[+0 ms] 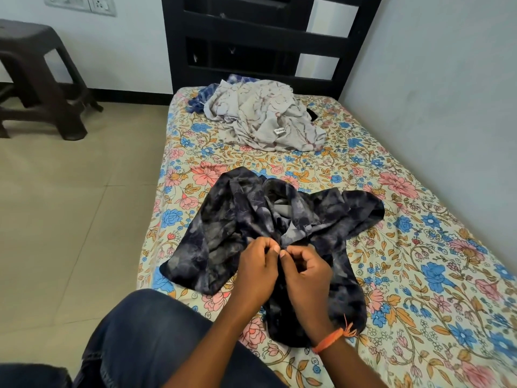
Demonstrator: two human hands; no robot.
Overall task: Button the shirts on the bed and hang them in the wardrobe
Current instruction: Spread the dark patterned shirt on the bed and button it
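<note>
- On the near half of the floral bedsheet (419, 247), the dark printed shirt (223, 219) lies spread and rumpled.
- The left hand (257, 270) and right hand (303, 275) both pinch its front edges together at mid-placket, apparently working a button.
- A pale shirt (265, 119) waits crumpled near the headboard (251, 37).
- Next, likely: seat this button, then shift along the placket.

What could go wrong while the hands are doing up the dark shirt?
The dark shirt lies crumpled, so the left hand and right hand, pinching its front edges, might match a button to the wrong hole. The shirt's lower end sits near the edge of the bed and could slide off. The pale shirt lies bunched and may crease.
</note>
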